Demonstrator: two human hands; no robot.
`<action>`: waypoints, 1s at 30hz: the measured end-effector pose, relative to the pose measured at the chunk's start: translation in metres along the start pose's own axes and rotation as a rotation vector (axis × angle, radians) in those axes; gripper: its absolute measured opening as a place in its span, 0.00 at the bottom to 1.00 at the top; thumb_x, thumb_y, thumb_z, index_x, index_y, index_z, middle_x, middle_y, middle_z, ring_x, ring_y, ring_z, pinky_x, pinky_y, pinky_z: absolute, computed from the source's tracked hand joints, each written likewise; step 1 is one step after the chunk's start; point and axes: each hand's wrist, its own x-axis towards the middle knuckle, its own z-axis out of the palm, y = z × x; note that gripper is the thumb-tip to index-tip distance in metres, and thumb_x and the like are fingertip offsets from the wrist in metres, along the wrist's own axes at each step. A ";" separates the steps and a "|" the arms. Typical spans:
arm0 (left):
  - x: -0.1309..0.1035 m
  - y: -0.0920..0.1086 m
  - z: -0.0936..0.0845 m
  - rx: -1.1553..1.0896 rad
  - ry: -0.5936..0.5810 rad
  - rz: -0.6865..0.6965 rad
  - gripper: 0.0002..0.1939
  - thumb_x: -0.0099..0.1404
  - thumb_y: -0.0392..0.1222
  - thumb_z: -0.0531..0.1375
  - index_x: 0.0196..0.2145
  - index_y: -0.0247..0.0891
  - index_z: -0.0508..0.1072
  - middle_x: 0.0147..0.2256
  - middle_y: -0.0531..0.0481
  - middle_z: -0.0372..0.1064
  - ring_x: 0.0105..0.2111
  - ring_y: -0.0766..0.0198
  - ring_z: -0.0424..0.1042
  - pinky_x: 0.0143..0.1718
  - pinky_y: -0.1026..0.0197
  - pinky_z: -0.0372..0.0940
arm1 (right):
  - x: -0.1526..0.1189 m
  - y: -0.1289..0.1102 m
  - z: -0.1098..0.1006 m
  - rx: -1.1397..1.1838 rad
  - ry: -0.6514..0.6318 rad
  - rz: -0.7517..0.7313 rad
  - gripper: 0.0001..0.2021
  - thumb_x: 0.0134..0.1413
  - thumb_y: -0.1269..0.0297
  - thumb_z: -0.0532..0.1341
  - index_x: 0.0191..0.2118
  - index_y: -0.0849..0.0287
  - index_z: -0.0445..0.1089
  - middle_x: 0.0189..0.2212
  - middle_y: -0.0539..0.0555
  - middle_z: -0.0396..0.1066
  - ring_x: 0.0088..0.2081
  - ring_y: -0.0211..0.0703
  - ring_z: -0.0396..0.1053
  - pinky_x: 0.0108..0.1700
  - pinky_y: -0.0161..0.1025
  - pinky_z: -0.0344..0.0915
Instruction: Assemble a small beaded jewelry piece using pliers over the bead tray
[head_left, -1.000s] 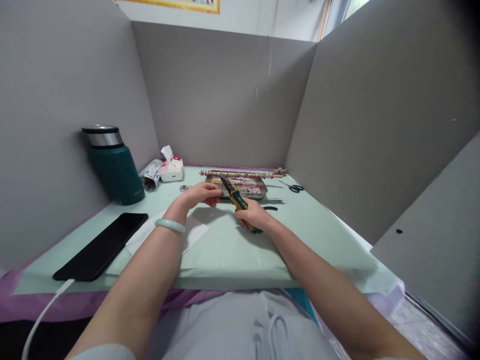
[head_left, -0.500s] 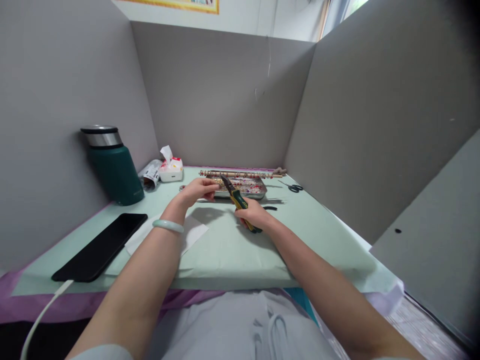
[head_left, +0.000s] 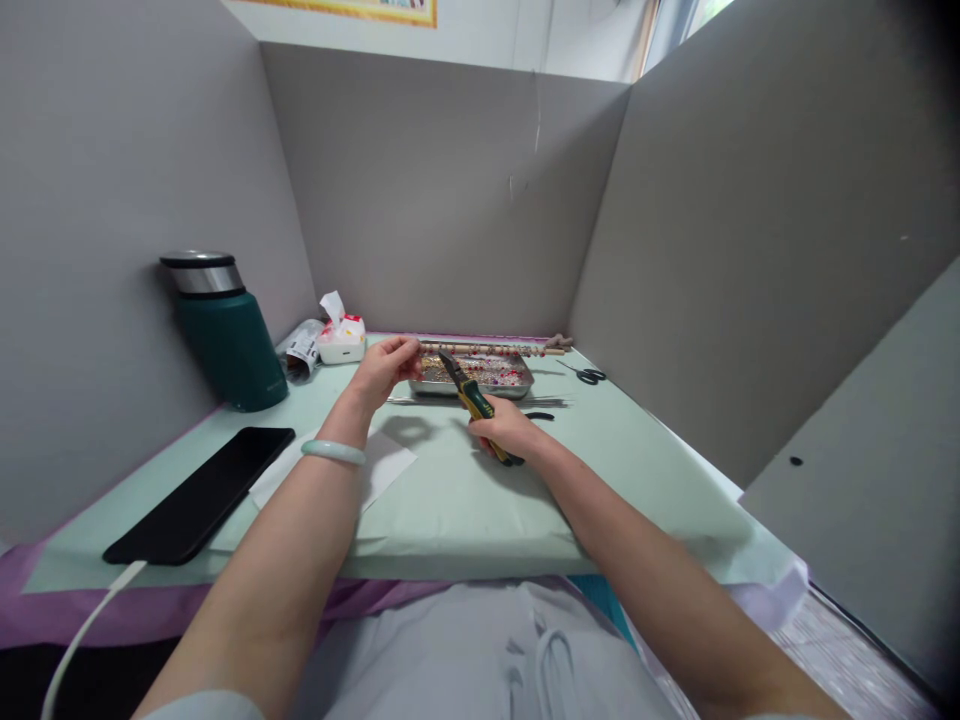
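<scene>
My right hand is wrapped round a pair of pliers with green and yellow handles, their dark jaws pointing up and away from me. At the left end of a metal tray, my left hand is raised with its fingers pinched together. Whatever lies between those fingertips is too small to make out. Many small red, gold and clear beads fill the tray. A thin wooden stick strung with beaded pieces lies across the tray's far side, its left end hidden behind my left hand.
A green bottle and a tissue pack stand at the left. A black phone with a white cable lies near me, beside white paper. Scissors lie at right, thin metal rods before the tray. Grey panels surround the table.
My left hand has moved up and to the left, away from the jaws of the pliers. My right hand and the pliers have barely moved.
</scene>
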 end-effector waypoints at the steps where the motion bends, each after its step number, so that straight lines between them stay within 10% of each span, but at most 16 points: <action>1: 0.000 0.000 0.001 -0.005 0.004 0.015 0.15 0.52 0.49 0.62 0.30 0.34 0.68 0.21 0.55 0.63 0.21 0.71 0.65 0.29 0.61 0.66 | 0.000 0.000 0.000 0.001 0.000 -0.001 0.09 0.41 0.68 0.57 0.33 0.57 0.59 0.16 0.46 0.62 0.15 0.34 0.58 0.17 0.30 0.54; 9: 0.001 -0.001 0.000 -0.028 -0.022 0.030 0.16 0.53 0.49 0.63 0.30 0.32 0.69 0.21 0.53 0.64 0.21 0.71 0.64 0.28 0.62 0.66 | -0.001 0.000 0.000 0.006 -0.001 -0.009 0.09 0.42 0.67 0.57 0.33 0.57 0.59 0.16 0.47 0.62 0.16 0.35 0.58 0.17 0.30 0.54; 30: 0.005 -0.025 0.003 0.158 -0.068 -0.436 0.17 0.57 0.52 0.61 0.32 0.32 0.73 0.26 0.48 0.69 0.20 0.70 0.65 0.27 0.61 0.66 | 0.000 0.002 0.000 0.087 0.024 -0.026 0.11 0.42 0.65 0.58 0.35 0.57 0.59 0.15 0.45 0.61 0.15 0.35 0.58 0.16 0.30 0.54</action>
